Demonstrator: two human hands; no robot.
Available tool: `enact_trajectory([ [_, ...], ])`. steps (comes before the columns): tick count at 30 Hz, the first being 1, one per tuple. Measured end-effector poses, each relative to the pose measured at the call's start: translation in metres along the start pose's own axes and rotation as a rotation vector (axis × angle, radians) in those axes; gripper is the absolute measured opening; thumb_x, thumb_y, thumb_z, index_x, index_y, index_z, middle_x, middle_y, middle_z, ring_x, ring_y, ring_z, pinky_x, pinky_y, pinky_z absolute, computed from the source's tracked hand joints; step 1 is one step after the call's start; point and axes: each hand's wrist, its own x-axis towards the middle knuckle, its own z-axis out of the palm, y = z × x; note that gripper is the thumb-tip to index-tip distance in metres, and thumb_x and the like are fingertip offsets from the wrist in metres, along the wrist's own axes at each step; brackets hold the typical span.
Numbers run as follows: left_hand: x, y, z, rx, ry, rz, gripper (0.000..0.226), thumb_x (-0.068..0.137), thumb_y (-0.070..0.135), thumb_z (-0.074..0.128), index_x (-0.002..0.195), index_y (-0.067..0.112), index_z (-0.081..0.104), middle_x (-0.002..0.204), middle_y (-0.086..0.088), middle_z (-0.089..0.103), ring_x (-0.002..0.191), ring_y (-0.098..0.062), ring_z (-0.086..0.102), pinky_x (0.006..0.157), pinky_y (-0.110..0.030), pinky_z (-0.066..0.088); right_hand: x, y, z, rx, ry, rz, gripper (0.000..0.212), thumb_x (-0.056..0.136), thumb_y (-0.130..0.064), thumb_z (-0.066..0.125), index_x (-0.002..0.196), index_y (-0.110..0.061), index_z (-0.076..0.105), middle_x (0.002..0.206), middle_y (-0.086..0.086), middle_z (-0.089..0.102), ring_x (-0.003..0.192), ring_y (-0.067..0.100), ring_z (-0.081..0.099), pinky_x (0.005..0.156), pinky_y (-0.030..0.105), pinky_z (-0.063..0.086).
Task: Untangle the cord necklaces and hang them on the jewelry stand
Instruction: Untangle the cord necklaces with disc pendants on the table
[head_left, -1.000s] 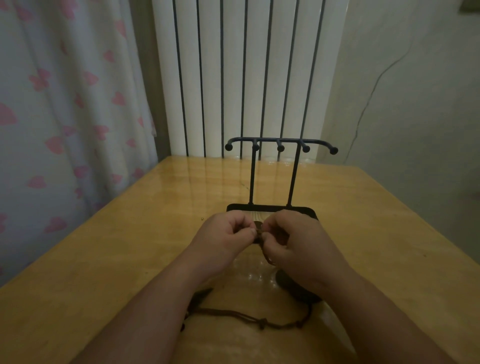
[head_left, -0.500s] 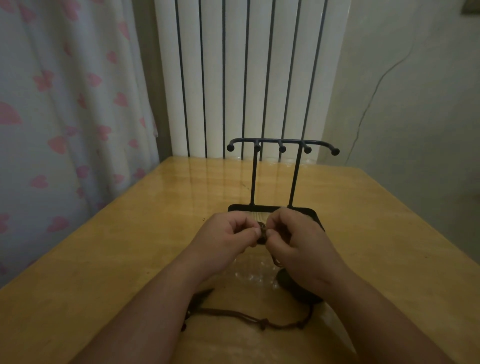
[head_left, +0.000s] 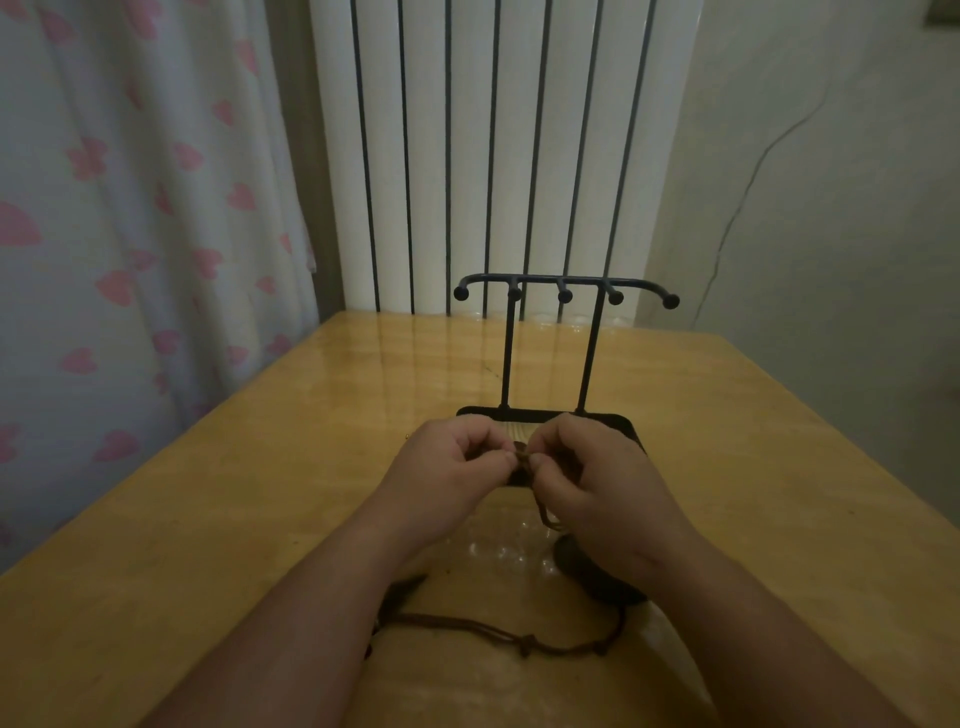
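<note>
Pinching a brown cord (head_left: 521, 457) between thumb and curled fingers, the left hand (head_left: 452, 467) and right hand (head_left: 587, 483) meet low over the worktop (head_left: 208, 519), fingertips almost touching. Each grip is closed on the same small lump in the cord, knot or bead, too small to tell which. Between the two grips the cord's short held piece runs left to right. Below the right grip a loop of it drops toward the worktop under the palm.

A dark pendant (head_left: 597, 577) lies flat on the worktop, partly hidden by the right wrist. Nearer the person a strand (head_left: 498, 631) rests on the wood. Its long axis runs left to right, from under the left forearm to under the right, with a knot near its middle. Whether it belongs to the held cord cannot be told.

Just beyond the knuckles stands the stand (head_left: 563, 283), its flat base partly hidden behind both hands. Two thin posts rise upright to a top bar whose long axis also runs left to right. Five ball-tipped pegs on the bar point toward the person.

A wide stretch of worktop lies between the left hand and the left edge, which runs diagonally beside a heart-print curtain (head_left: 130, 208). A similar stretch reaches the right edge, near a pale wall (head_left: 831, 234). The far edge meets a white radiator (head_left: 493, 156), with a strip of wood between it and the stand.
</note>
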Motion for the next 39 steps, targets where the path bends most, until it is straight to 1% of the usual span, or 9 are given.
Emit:
enact_trajectory([
  [6,-0.0006,0.0021,-0.0013,0.070,0.010,0.043,0.018,0.089,0.016,0.063,0.076,0.028,0.068,0.064,0.015,0.061,0.061,0.002,0.054,0.060,-0.019,0.043,-0.0003,-0.0002,-0.0020,0.019,-0.023,0.012,0.007,0.086,-0.029,0.059,0.083,-0.035,0.057,0.078,-0.012,0.058,0.071,0.006,0.056,0.063,0.021,0.050],
  [11,0.0013,0.0003,0.0013,0.085,0.027,0.026,0.018,0.088,0.017,0.062,0.074,0.026,0.065,0.071,0.004,0.062,0.068,-0.011,0.057,0.065,-0.030,0.051,-0.0001,0.0001,0.0015,0.048,0.038,0.009,0.003,0.082,-0.032,0.057,0.080,-0.032,0.057,0.076,-0.011,0.057,0.067,0.009,0.056,0.060,0.027,0.053],
  [16,0.0016,0.0017,0.0021,-0.010,0.026,-0.007,0.018,0.088,0.016,0.057,0.073,0.023,0.062,0.060,0.013,0.053,0.056,-0.002,0.046,0.058,-0.026,0.040,0.0002,-0.0004,0.0052,0.127,0.088,0.012,0.004,0.080,-0.034,0.053,0.079,-0.033,0.057,0.072,-0.008,0.058,0.065,0.010,0.055,0.057,0.024,0.050],
  [20,0.0011,0.0025,0.0037,0.061,0.030,0.027,0.017,0.089,0.018,0.059,0.073,0.023,0.062,0.070,0.000,0.060,0.066,-0.014,0.055,0.063,-0.027,0.047,-0.0008,0.0020,0.0014,0.079,0.106,-0.008,0.006,0.085,-0.036,0.054,0.083,-0.041,0.057,0.078,-0.016,0.059,0.073,0.002,0.057,0.061,0.017,0.048],
  [25,0.0008,0.0024,0.0024,0.061,0.033,0.022,0.018,0.089,0.018,0.058,0.073,0.025,0.061,0.064,0.010,0.055,0.060,-0.001,0.049,0.059,-0.022,0.042,0.0002,-0.0001,-0.0016,-0.013,0.042,0.017,0.006,0.089,-0.033,0.055,0.087,-0.036,0.060,0.080,-0.014,0.059,0.073,0.004,0.057,0.068,0.027,0.054],
  [31,0.0010,0.0006,0.0015,0.032,0.034,0.021,0.019,0.089,0.017,0.059,0.073,0.025,0.061,0.066,0.009,0.056,0.062,-0.003,0.051,0.060,-0.022,0.044,-0.0002,0.0010,-0.0020,0.014,0.026,-0.001,0.007,0.086,-0.041,0.054,0.091,-0.038,0.057,0.085,-0.016,0.056,0.075,0.003,0.055,0.067,0.023,0.050],
  [34,0.0008,0.0019,0.0021,0.054,0.028,0.023,0.018,0.088,0.017,0.058,0.072,0.025,0.061,0.063,0.011,0.054,0.059,0.001,0.048,0.056,-0.015,0.041,0.0000,-0.0001,-0.0021,-0.009,0.021,0.002,0.005,0.091,-0.034,0.056,0.092,-0.037,0.060,0.084,-0.015,0.057,0.075,0.003,0.055,0.067,0.024,0.051],
  [36,0.0008,0.0030,0.0023,0.041,0.031,0.012,0.019,0.088,0.017,0.058,0.072,0.024,0.060,0.061,0.012,0.053,0.057,0.001,0.047,0.054,-0.013,0.040,0.0001,-0.0011,-0.0009,0.061,0.060,0.033,0.009,0.093,-0.031,0.053,0.088,-0.035,0.059,0.080,-0.012,0.058,0.071,0.002,0.054,0.063,0.022,0.046],
  [39,0.0016,0.0028,0.0020,0.007,0.029,-0.016,0.017,0.089,0.016,0.056,0.073,0.022,0.061,0.060,0.012,0.053,0.056,0.000,0.046,0.056,-0.020,0.040,0.0003,-0.0032,0.0027,0.221,0.101,0.095,0.013,0.095,-0.027,0.052,0.085,-0.032,0.058,0.074,-0.007,0.058,0.064,0.002,0.052,0.059,0.021,0.041],
])
